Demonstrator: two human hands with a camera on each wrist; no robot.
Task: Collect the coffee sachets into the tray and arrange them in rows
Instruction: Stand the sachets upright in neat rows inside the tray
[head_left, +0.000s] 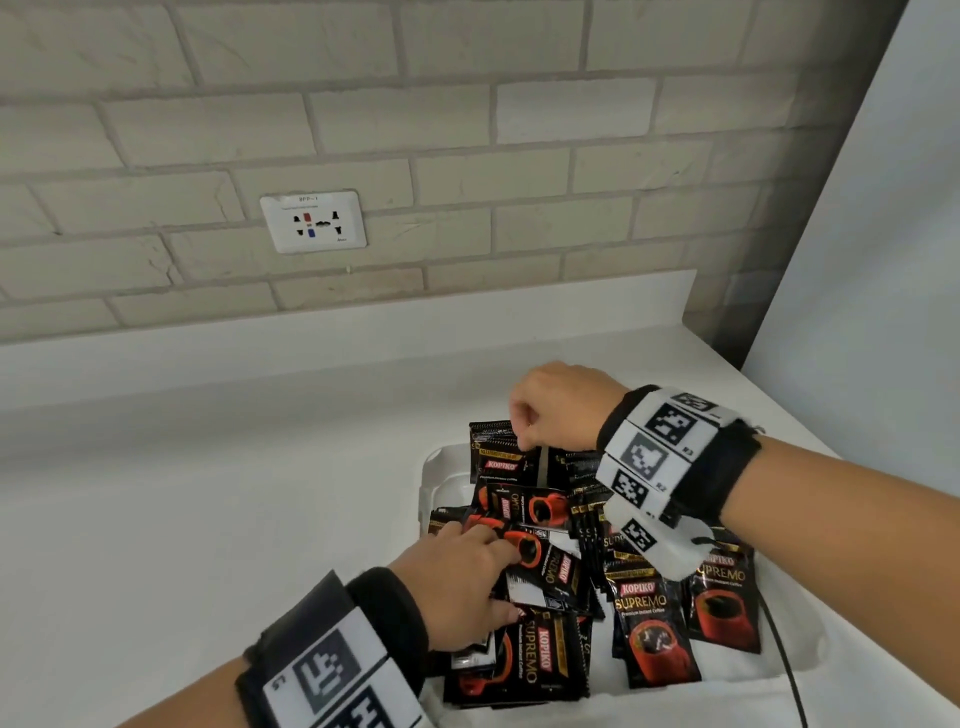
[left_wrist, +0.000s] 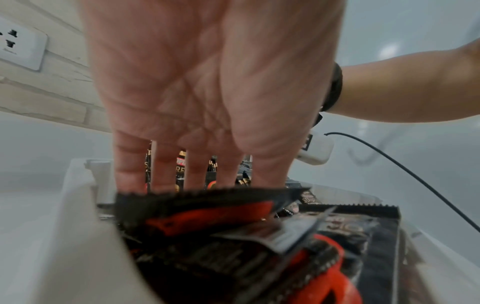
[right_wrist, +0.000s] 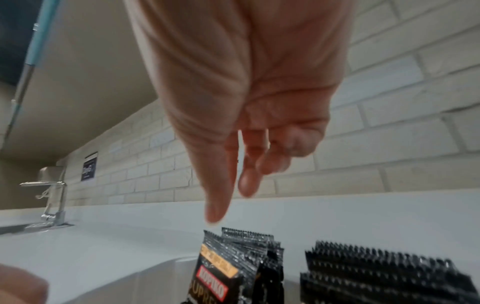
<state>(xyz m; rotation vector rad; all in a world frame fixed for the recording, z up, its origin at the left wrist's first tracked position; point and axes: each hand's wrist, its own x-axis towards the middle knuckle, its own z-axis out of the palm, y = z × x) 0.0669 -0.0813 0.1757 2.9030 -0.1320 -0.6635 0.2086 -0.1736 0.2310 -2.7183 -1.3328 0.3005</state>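
Coffee sachets (head_left: 540, 561) fill the white tray (head_left: 431, 478) at lower right. The left hand (head_left: 457, 577) lies flat on them, fingers straight; the right hand (head_left: 561, 405) hovers above, fingers loosely curled, empty.

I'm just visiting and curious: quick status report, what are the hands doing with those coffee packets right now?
Left hand flat, fingers straight on the loose sachets. Right hand above the upright sachets, holding nothing. Tray half sorted. Nothing in the way.
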